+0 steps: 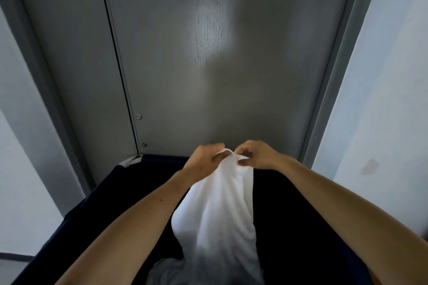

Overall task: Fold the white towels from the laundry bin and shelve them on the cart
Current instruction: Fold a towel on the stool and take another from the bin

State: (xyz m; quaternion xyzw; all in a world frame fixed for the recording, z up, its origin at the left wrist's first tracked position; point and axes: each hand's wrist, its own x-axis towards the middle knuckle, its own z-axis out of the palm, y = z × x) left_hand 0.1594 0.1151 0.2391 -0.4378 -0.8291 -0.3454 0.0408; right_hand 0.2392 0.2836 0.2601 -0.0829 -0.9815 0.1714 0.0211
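Here the likeliest trouble is a lost corner: the white towel (217, 210) is held up only by its top edge, with the left hand (203, 159) and the right hand (257, 154) close together, each with fingers curled and pinching the bunched hem. Because the two grips sit almost touching, the cloth hangs as one twisted column rather than a flat sheet. If the hands draw apart without finding the true corners, the fold would probably come out skewed. A slack pinch on either side could let the towel slide back down. Its lower end trails into the laundry bin (92, 194), so it may also snag or drag up what lies beneath. The bin is a dark, soft-walled container standing right against a grey door (208, 53). The towel rises out of its middle, and at the bottom more white fabric (166, 268) shows, which I take to be further towels, though how many I cannot tell. The cart is not in view.
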